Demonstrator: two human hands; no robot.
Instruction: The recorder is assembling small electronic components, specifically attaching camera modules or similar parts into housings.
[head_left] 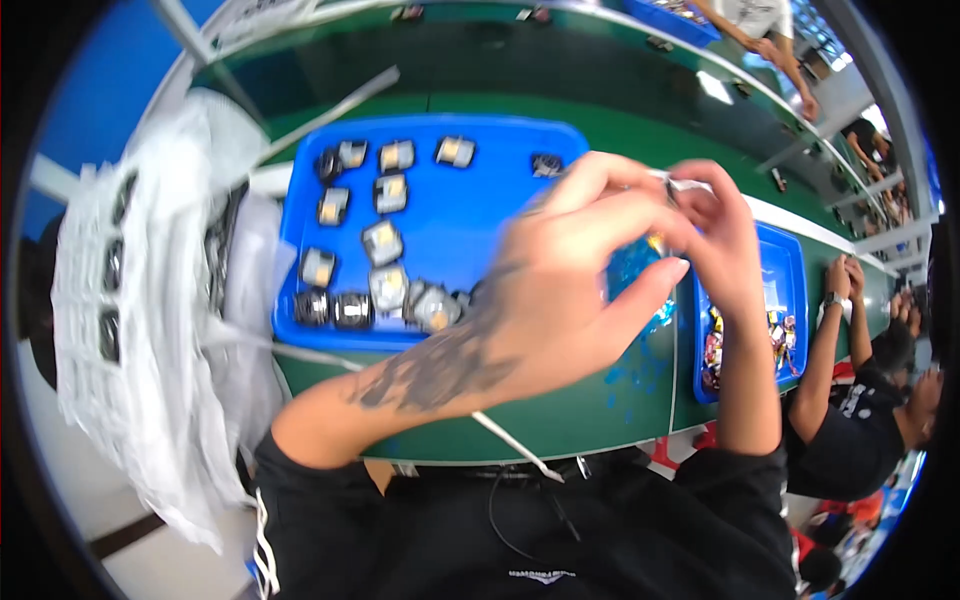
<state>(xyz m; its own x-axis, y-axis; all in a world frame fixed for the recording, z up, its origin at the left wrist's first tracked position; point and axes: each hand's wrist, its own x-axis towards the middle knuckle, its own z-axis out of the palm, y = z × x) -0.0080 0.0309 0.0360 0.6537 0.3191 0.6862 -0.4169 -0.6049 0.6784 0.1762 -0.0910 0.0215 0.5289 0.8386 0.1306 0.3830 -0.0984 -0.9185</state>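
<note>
Bench (600,425), green, spanning the view. Left: a bundle of white sheeting (150,400) with dark pieces showing through it. Centre: the large blue tray (455,215), holding small black-and-clear pieces (380,242) spaced in loose rows, with a cluster at the near edge. Right: the smaller blue tray (787,262), containing mixed, multicoloured small parts (715,345). Between the trays, the left hand (580,255) and right hand (715,215) meet above the bench. Glossy blue material (622,272) shows between them. Smallest: a pale item (690,184), partly hidden, at the right hand's curled fingers, which grasp it; whether the left fingers, bent and blurred, also grip it cannot be told.
</note>
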